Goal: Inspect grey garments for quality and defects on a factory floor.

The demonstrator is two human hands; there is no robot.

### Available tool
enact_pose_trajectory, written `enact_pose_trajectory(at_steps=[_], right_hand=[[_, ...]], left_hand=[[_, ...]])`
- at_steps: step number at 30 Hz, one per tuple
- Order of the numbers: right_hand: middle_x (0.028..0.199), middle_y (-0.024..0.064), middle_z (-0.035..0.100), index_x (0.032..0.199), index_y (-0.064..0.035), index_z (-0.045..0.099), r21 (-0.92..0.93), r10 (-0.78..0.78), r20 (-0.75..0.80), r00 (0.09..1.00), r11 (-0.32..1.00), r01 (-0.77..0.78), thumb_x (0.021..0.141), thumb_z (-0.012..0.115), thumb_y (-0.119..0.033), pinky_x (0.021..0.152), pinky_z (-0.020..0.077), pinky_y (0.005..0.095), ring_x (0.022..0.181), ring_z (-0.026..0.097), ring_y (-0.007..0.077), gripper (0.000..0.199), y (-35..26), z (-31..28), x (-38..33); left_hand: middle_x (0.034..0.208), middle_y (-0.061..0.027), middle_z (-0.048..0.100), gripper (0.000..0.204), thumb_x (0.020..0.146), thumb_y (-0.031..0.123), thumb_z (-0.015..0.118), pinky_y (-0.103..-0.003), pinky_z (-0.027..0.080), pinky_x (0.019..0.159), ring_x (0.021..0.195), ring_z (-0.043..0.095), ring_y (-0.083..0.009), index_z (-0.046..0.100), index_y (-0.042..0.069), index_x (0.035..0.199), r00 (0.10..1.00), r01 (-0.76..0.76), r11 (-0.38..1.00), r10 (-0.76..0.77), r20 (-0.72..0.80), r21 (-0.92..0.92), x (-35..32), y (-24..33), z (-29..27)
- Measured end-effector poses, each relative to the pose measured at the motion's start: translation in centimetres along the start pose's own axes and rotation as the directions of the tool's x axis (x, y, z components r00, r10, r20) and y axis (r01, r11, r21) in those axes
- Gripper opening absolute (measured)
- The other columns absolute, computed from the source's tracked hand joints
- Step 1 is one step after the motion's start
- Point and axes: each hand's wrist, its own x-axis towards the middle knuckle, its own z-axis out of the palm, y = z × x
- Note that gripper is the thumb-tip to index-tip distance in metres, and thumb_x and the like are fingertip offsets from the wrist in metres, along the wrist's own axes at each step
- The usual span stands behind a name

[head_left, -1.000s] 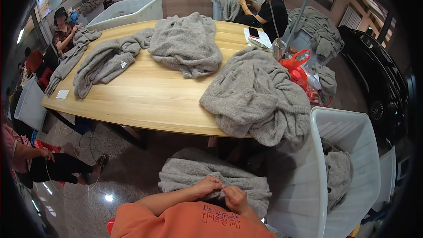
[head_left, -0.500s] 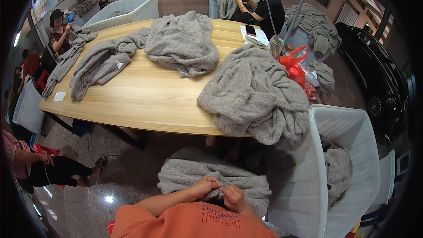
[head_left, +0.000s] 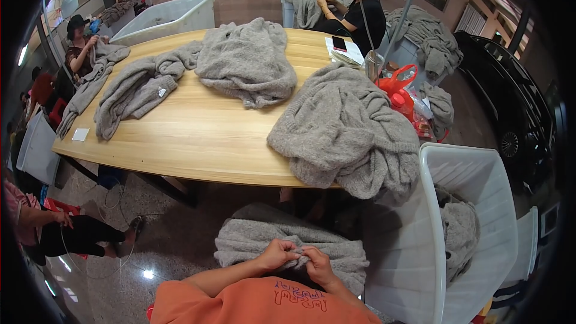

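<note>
A grey knitted garment (head_left: 252, 238) lies bunched across my lap, below the table's near edge. My left hand (head_left: 279, 254) pinches a bit of its knit between thumb and fingers. Right beside it, my right hand (head_left: 318, 264) grips the same small fold, the two sets of fingertips almost touching. Anything smaller between the fingertips is too small to make out. On the wooden table (head_left: 198, 138), a heap of grey knitwear (head_left: 345, 126) hangs over the near right edge, and another pile (head_left: 246, 63) sits farther back.
To my right stands a white plastic bin (head_left: 399, 258) with grey knitwear inside. A red bag (head_left: 399, 84) and a phone (head_left: 339, 43) lie at the table's right. Co-workers sit at the far right and far left; another person's leg (head_left: 90, 231) extends at the left.
My right hand has turned slightly and its fingers have shifted closer to my left fingertips. The garment stays in my lap.
</note>
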Motion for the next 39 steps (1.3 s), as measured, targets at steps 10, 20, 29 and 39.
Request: enact_pose_trajectory(at_steps=[10,20,29,39], right_hand=[[0.085,0.0022,0.06,0.088,0.0021,0.059,0.466,0.4,0.362,0.842,0.705,-0.535,0.074,0.046,0.005,0.067,0.0439,0.0217,0.078,0.053,0.0077,0.019,3.3,0.2,-0.6],[0.066,-0.0007,0.056,0.088,-0.0006,0.061,0.198,0.43,0.238,0.871,0.856,-0.477,0.074,0.046,0.003,0.053,0.041,0.0218,0.061,0.049,0.0047,0.021,1.8,0.6,-1.4],[0.061,0.0017,0.054,0.081,0.0019,0.061,0.177,0.408,-0.01,0.913,0.899,-0.4,0.073,0.048,0.002,0.051,0.039,0.0227,0.058,0.047,0.0061,0.015,1.3,2.1,-1.9],[0.062,-0.0011,0.052,0.082,0.0026,0.06,0.317,0.5,0.018,0.866,0.819,-0.479,0.073,0.046,0.004,0.049,0.0363,0.0212,0.059,0.044,0.0039,0.017,0.1,2.2,-2.3]], left_hand=[[0.065,-0.0022,0.061,0.007,0.072,0.005,0.067,-0.023,0.042,0.055,0.061,0.052,-0.0062,0.066,0.002,0.078,0.993,-0.081,0.964,0.101,-0.067,0.253,-0.3,-0.3,-0.1],[0.062,-0.0058,0.061,0.012,0.072,0.011,0.069,-0.025,0.043,0.053,0.056,0.052,-0.0079,0.067,0.002,0.08,0.986,-0.069,0.897,0.128,-0.107,0.437,-0.7,0.6,0.3],[0.068,-0.0143,0.061,0.005,0.07,0.001,0.064,-0.033,0.047,0.055,0.061,0.06,-0.027,0.063,0.001,0.075,0.793,-0.417,0.531,0.609,0.01,0.738,-1.0,0.7,1.3],[0.072,-0.0144,0.06,0.007,0.07,0.0,0.061,-0.035,0.048,0.056,0.065,0.06,-0.0301,0.062,0.002,0.076,0.751,-0.449,0.525,0.66,-0.013,0.723,-1.2,0.6,1.8]])
